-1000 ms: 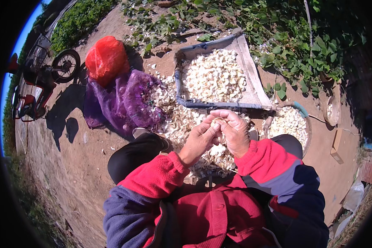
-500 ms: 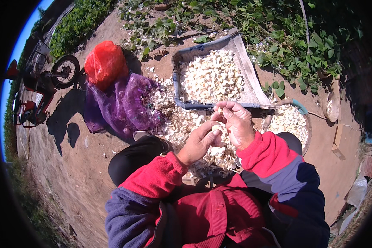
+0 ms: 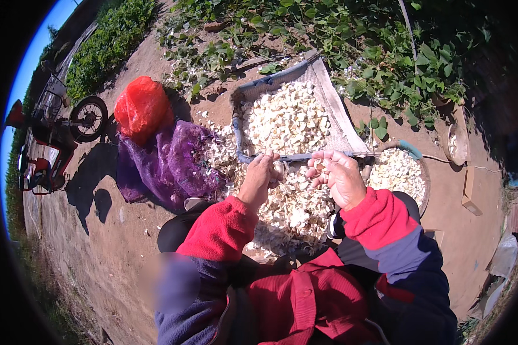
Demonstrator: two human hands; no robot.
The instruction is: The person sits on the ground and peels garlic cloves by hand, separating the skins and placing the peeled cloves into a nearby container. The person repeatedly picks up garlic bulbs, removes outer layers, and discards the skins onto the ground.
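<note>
My left hand (image 3: 259,179) is closed at the near edge of a cloth-lined tray, with a pale garlic clove (image 3: 278,171) partly showing at its fingers. To its right, my right hand (image 3: 344,179) has its thumb and fingers pinched on a small pale piece, too small to tell whether clove or skin. The tray's rim (image 3: 282,157) is wrapped in blue cloth, and whitish garlic cloves (image 3: 288,118) are heaped inside. Below both hands, between my knees, spreads a pile of papery garlic skins (image 3: 296,210).
Right of the pile stands a round basket (image 3: 425,187) of pale pieces. A purple mesh bag (image 3: 170,164) and a red plastic bag (image 3: 144,109) lie at left. Farther out are a motorbike (image 3: 54,135), leafy vines (image 3: 380,63), a small bowl (image 3: 459,144) and a cardboard piece (image 3: 471,192).
My hands have moved apart: the left went left and up toward the tray's edge, the right slightly right and down. The whole view has shifted a little.
</note>
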